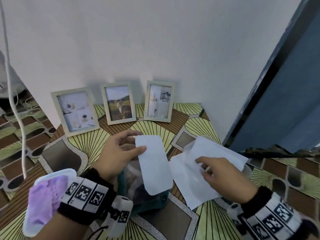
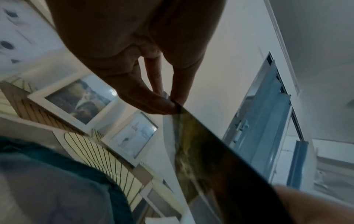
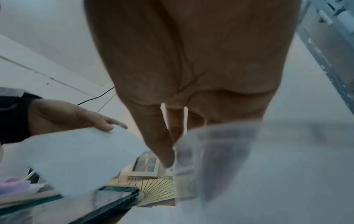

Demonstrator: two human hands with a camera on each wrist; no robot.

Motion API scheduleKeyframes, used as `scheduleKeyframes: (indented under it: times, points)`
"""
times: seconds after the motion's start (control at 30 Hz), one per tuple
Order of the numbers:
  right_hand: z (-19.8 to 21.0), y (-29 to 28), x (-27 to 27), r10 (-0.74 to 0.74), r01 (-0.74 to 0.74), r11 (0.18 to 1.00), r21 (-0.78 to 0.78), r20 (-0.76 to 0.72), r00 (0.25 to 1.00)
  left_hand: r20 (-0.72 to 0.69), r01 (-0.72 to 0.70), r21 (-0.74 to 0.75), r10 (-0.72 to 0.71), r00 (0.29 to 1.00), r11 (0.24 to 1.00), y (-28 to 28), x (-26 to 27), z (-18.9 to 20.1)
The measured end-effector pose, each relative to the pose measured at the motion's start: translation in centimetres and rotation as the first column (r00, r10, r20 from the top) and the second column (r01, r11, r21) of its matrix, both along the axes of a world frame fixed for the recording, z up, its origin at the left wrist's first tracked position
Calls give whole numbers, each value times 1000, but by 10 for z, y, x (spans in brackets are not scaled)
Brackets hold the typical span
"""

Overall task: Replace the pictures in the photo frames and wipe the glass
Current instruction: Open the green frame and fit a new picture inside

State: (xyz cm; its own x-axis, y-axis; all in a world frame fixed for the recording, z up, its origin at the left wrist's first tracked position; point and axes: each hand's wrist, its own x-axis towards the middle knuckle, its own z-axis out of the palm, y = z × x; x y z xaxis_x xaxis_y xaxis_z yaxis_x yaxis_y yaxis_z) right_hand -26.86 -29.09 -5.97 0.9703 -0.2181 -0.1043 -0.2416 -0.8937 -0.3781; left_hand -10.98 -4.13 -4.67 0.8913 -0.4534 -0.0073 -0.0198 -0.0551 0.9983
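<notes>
Three pale wooden photo frames stand against the wall: the left one (image 1: 74, 111), the middle one (image 1: 118, 103) with a cat picture, and the right one (image 1: 158, 101). My left hand (image 1: 141, 142) pinches the top edge of a loose photo (image 1: 154, 163), its white back up. In the left wrist view the thumb and fingers (image 2: 162, 104) clamp that photo (image 2: 201, 159), whose dark printed side shows. My right hand (image 1: 201, 168) pinches a clear sleeve (image 1: 192, 153) lying on white sheets (image 1: 183, 184); the sleeve (image 3: 220, 151) looks blurred in the right wrist view.
A teal cloth (image 1: 155, 203) with a dark flat item on it lies under the held photo. The table (image 1: 90, 141) has a yellow-and-brown patterned cover. A blue door (image 1: 285, 101) stands at the right, a white cable (image 1: 15, 101) hangs at the left.
</notes>
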Motion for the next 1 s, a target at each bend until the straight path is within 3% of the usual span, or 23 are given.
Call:
scheduleKeyframes:
  times: [0.2,0.33,0.47,0.67,0.8,0.9,1.0]
  points:
    - [4,-13,-5,-191,129,954,272,214,958,-77,118,163,-106,991,980,-44,-11,-9]
    - [5,-12,-11,-229,123,918,376,253,940,-128,255,348,-224,966,902,-71,-7,-18]
    - [3,-8,-17,-191,86,927,365,262,946,-147,291,447,-251,957,846,-89,-3,-28]
    - [-5,1,-18,-110,19,944,330,260,959,-270,337,385,-244,931,859,-98,-4,-36]
    - [-12,5,-18,-60,-23,951,309,256,965,-179,399,494,-359,916,772,-88,-9,-32]
    - [-17,8,-17,-38,-36,953,300,239,970,-151,420,514,-403,903,748,-79,-14,-22]
    - [-15,7,-18,-40,-52,951,304,289,957,-104,396,442,-393,914,805,-77,-21,-20]
